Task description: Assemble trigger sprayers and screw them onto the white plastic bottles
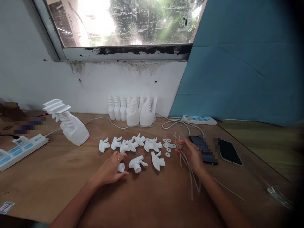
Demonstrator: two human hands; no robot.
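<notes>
My left hand (110, 167) curls around a white trigger spray head (121, 167), its round collar showing between thumb and fingers. My right hand (191, 154) has its fingertips closed at the edge of a small white washer (174, 146), beside a cluster of more flat washers (167, 154). Thin white dip tubes (191, 185) lie under and around the right hand. Between my hands rest two loose trigger spray heads, one lying on its side (137, 163) and another farther right (157, 161). Behind them several more spray heads (128, 145) form a row.
White bottles (133, 114) stand against the wall. A bottle with stacked trigger tops (73, 128) leans at left, near a power strip (23, 152). Another power strip (199, 120), cables, a dark tablet-like object (206, 155) and a phone (230, 152) lie at right.
</notes>
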